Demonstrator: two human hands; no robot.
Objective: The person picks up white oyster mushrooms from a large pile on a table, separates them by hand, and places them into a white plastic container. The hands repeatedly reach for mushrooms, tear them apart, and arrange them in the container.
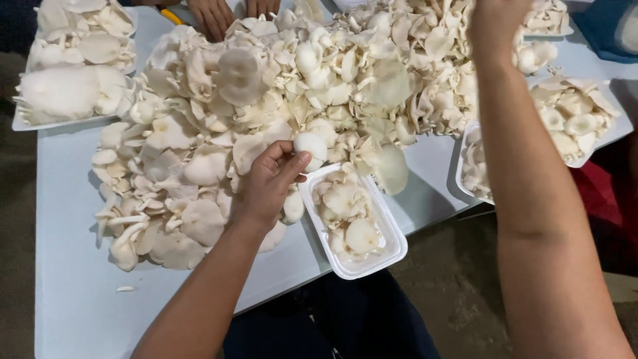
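A large heap of white oyster mushrooms (279,100) covers a pale blue table (73,279). My left hand (269,183) rests on the heap's near edge and pinches a small white mushroom (312,146) between thumb and fingers. Just right of it stands a white foam tray (393,247) partly filled with mushrooms. My right hand (493,26) reaches far into the heap at the top right; its fingers are cut off by the frame edge, so I cannot tell what they hold.
Filled foam trays stand at the far left (23,123), the right (585,158) and the top right (548,20). Another person's hands (212,16) work at the table's far side. The table's near edge runs diagonally; dark floor lies beyond.
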